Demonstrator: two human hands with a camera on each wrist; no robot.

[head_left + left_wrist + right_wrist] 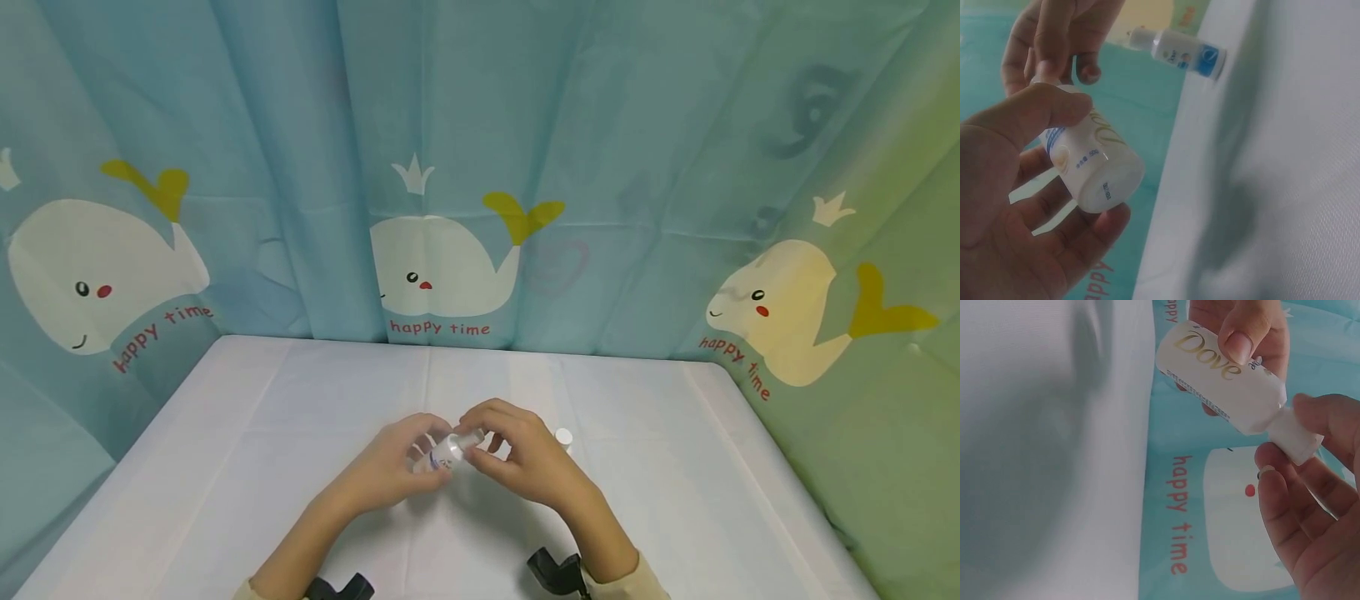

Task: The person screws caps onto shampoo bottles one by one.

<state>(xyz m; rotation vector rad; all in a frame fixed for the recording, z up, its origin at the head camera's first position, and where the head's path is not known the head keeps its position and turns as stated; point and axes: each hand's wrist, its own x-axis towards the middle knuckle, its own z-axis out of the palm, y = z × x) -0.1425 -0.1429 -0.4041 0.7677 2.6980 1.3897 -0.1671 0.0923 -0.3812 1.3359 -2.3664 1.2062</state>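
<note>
A small white Dove bottle (1222, 378) is held tilted above the table between both hands. My left hand (397, 462) grips its body, the thumb lying across the label and the fingers around the far side. On the other end, my right hand (536, 458) pinches the white cap (1295, 435) between thumb and fingers. The cap sits on the bottle's neck. In the left wrist view the round base of the bottle faces the camera, and the cap is largely hidden behind the fingers.
A second small bottle (1179, 51), white with a blue band near its base, stands on the white table (300, 400) beyond my right hand. Behind the table's far edge hangs a blue-green curtain (465, 100) printed with whales.
</note>
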